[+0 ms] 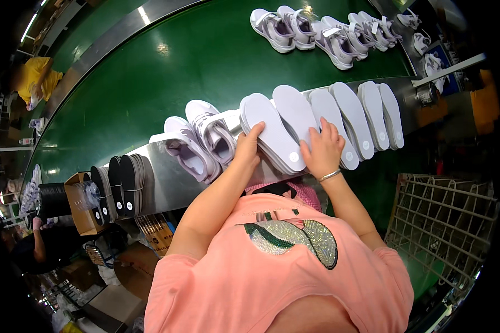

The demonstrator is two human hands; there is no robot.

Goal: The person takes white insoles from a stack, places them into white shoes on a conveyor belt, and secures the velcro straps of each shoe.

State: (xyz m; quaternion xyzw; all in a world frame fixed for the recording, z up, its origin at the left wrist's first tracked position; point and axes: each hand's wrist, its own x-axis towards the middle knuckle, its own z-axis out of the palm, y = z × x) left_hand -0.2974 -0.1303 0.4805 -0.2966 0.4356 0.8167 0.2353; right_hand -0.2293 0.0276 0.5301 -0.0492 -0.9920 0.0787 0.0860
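L hand looks closed on the white insole stack, thumb on top, other fingers mostly hidden. Stack's just R of that grip, long axis slanting away & L, heel end twd body. R hand touches next stack; can't tell if gripping. White shoe just L of L hand.

A thick stack of pale grey insoles, marked at the heel with a round white sticker, is set slantwise, toes pointing away, just beside a matching, partly covered insole.
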